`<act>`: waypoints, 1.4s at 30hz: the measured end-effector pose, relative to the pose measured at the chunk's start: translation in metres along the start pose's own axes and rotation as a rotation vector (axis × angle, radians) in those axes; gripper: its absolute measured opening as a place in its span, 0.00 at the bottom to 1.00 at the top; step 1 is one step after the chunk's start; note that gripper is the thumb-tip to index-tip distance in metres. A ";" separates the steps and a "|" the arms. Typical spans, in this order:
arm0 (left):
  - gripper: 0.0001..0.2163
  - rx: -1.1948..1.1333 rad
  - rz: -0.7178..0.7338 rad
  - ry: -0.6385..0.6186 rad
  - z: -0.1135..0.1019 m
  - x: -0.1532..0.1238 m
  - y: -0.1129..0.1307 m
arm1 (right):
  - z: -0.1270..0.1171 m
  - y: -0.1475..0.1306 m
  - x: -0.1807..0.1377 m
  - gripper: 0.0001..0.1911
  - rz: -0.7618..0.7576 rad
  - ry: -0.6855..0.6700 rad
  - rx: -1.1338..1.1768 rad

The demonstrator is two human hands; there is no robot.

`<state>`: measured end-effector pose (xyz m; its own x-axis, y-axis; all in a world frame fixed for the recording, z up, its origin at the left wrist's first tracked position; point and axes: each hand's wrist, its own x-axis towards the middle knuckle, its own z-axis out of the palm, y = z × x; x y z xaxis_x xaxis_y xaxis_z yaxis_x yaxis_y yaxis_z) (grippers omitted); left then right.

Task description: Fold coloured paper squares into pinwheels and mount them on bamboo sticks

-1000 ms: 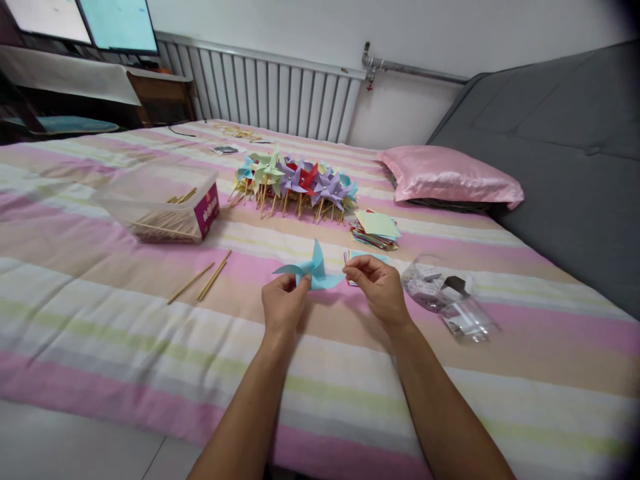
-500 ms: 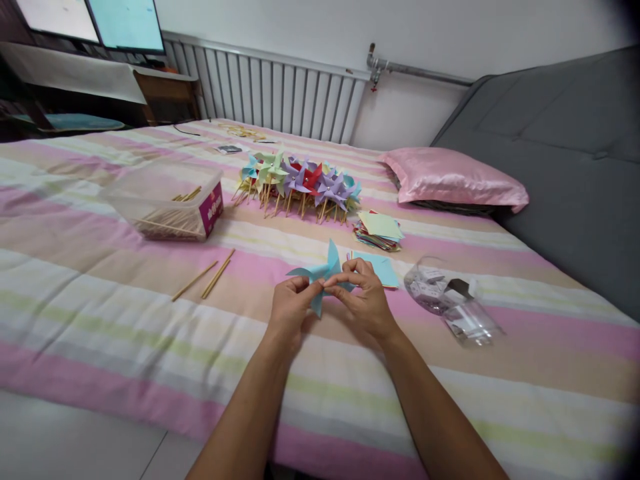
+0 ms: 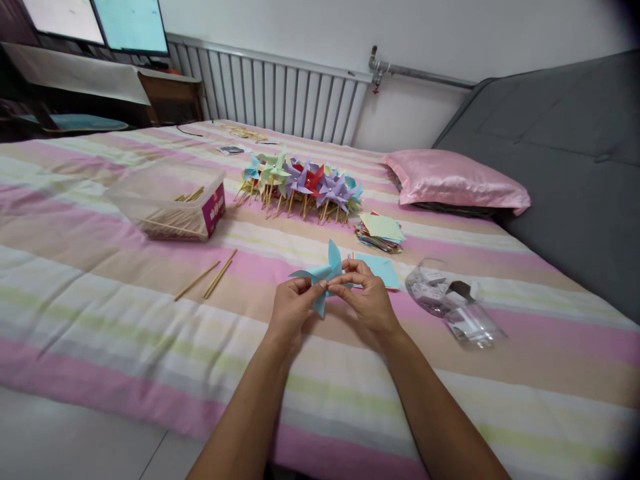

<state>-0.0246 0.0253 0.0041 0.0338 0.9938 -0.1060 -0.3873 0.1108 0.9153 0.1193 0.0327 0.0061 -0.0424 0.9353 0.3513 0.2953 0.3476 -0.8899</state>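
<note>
**While both hands pinch the blue pinwheel at its centre**

Where the folded points meet, the left hand (image 3: 290, 310) and the right hand (image 3: 367, 303) each close thumb and fingertips on the blue pinwheel (image 3: 331, 263), so both hands are clamped on the paper and neither is free. The pinwheel is held just above the striped bed (image 3: 125, 320), in front of the person and clear of the cover.

The work looks like gathering the corners at the middle. To do it well, I would press only at the centre, let the curved blades stand loose so they do not crease, and line up the points squarely before shifting either grip.

Two loose sticks (image 3: 205, 279) lie to the left, near a clear box of sticks (image 3: 173, 203). A flat blue sheet (image 3: 383, 272) lies just beyond the right hand, with a stack of paper squares (image 3: 380, 230) and a row of finished pinwheels (image 3: 300, 183) farther back.
</note>
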 end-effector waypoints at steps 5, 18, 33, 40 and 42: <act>0.12 0.047 0.039 0.008 0.000 0.000 0.000 | 0.001 -0.005 -0.001 0.05 0.008 -0.008 0.042; 0.14 0.139 0.093 0.061 -0.001 0.003 -0.004 | 0.005 -0.004 -0.001 0.07 0.059 0.004 0.072; 0.17 0.321 0.239 0.074 -0.004 0.004 -0.010 | 0.010 0.002 -0.001 0.16 0.068 0.125 0.180; 0.14 0.323 0.256 0.081 -0.002 0.000 -0.007 | 0.008 0.000 0.000 0.14 0.112 -0.007 0.212; 0.12 0.317 0.247 0.083 -0.002 0.000 -0.006 | 0.006 -0.001 0.000 0.11 0.098 -0.024 0.164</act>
<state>-0.0237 0.0244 -0.0023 -0.1042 0.9882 0.1126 -0.0705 -0.1203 0.9902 0.1134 0.0325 0.0056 -0.0448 0.9658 0.2555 0.1395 0.2593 -0.9557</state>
